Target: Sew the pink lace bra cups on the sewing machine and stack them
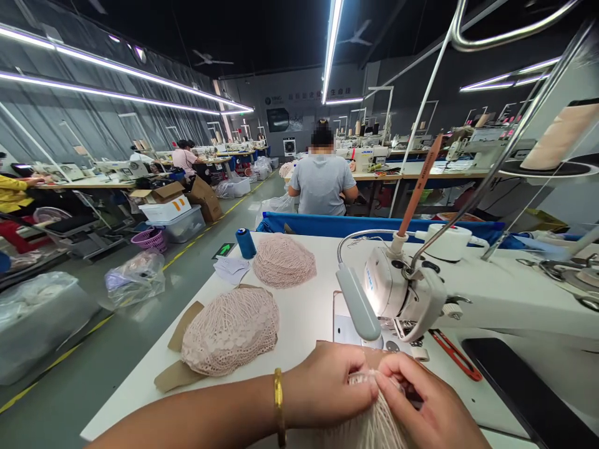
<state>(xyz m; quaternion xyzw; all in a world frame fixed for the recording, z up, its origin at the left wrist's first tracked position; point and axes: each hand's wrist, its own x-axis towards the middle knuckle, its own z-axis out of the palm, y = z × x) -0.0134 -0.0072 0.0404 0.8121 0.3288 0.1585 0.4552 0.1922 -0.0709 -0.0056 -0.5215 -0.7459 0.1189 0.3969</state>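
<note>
My left hand (pixel 327 383), with a gold bangle on its wrist, is closed in a pinch on a piece of pale pink lace (pixel 369 421) at the near edge of the white table (pixel 309 312). My right hand (pixel 425 405) pinches the same lace from the other side, fingers pressed together. Both hands sit just in front of the needle area of a white sewing machine (pixel 421 293). Left of my hands lies a pile of pink lace pieces (pixel 229 330) on brown cardboard. A second lace pile (pixel 283 260) lies farther back.
A blue thread spool (pixel 246 243) and white paper slips (pixel 231 269) stand near the far pile. Red-handled snips (pixel 456 355) lie right of the needle. A person in a grey shirt (pixel 322 181) sits with their back to me ahead. Bags and bins line the aisle at left.
</note>
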